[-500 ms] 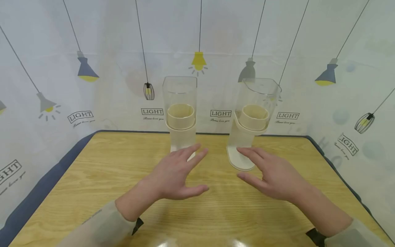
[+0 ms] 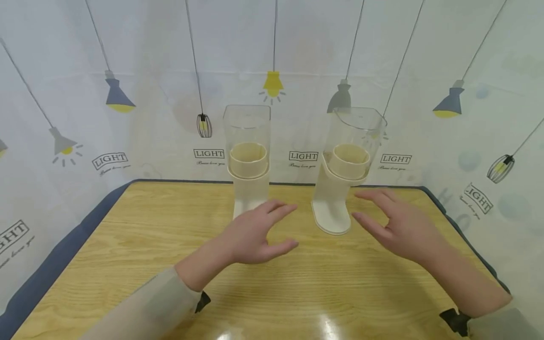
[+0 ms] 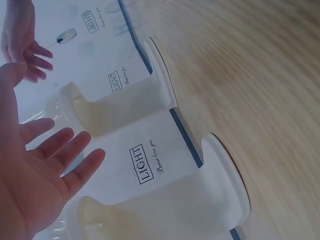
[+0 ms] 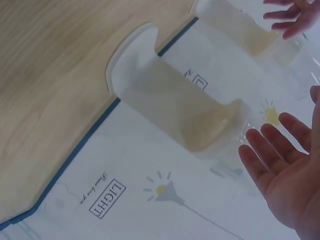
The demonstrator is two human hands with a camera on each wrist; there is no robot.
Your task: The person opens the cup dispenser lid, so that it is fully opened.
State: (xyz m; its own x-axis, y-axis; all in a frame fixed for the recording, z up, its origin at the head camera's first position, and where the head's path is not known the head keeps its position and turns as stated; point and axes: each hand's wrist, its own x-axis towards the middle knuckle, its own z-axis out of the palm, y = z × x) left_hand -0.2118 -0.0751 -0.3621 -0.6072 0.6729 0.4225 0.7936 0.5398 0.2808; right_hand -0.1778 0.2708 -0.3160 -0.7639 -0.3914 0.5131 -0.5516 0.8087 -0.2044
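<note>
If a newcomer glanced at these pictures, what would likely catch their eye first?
Probably the two clear-topped stands, left stand and right stand, side by side toward the table's far edge. Next, two empty hands: the left hand before the left stand, the right hand beside the right one. Behind hangs a backdrop printed with lamps.

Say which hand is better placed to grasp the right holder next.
Probably the right hand: it appears beside the right holder, while the left hand is in front of the left holder.
</note>
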